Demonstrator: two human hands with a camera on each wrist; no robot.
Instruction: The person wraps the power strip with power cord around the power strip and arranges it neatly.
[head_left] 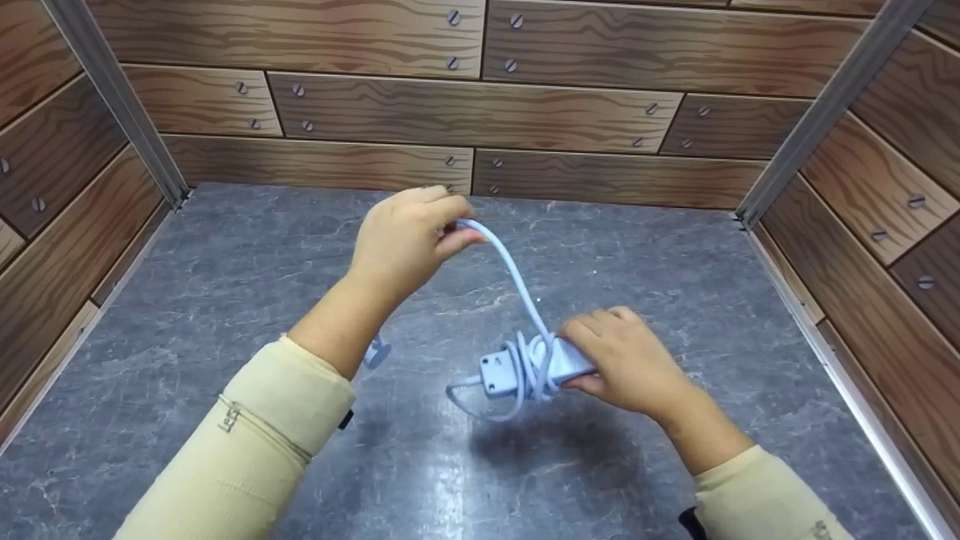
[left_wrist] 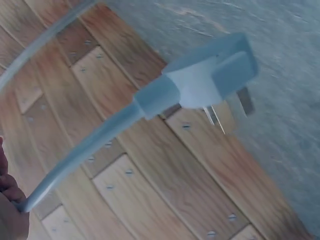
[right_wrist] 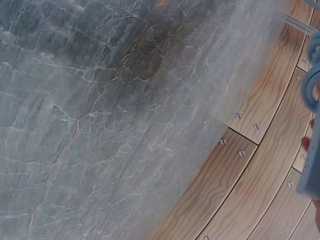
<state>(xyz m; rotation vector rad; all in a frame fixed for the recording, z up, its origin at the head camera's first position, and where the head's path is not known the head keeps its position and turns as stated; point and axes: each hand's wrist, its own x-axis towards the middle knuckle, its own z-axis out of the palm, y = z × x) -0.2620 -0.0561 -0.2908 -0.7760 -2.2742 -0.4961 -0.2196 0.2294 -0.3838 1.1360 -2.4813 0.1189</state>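
Raised over the floor, my left hand (head_left: 409, 240) pinches a pale blue-white power cord (head_left: 517, 277) between thumb and fingers. From that grip one length arcs down to a power strip (head_left: 574, 360), where several turns of cord are wound round the body. My right hand (head_left: 626, 364) grips the strip's right end, holding it above its shadow. The cord's free end hangs by my left wrist with a plug (head_left: 377, 352); the left wrist view shows this plug (left_wrist: 210, 75) with its flat metal prongs. At the right wrist view's edge, part of the strip (right_wrist: 310, 160) and cord loops (right_wrist: 311, 90) show.
Below both hands lies a grey marbled floor (head_left: 262, 255). Wood-plank panels (head_left: 450, 112) with printed screws form the back wall, and similar panels (head_left: 870, 195) stand at the sides. Metal corner posts (head_left: 825, 112) join the walls.
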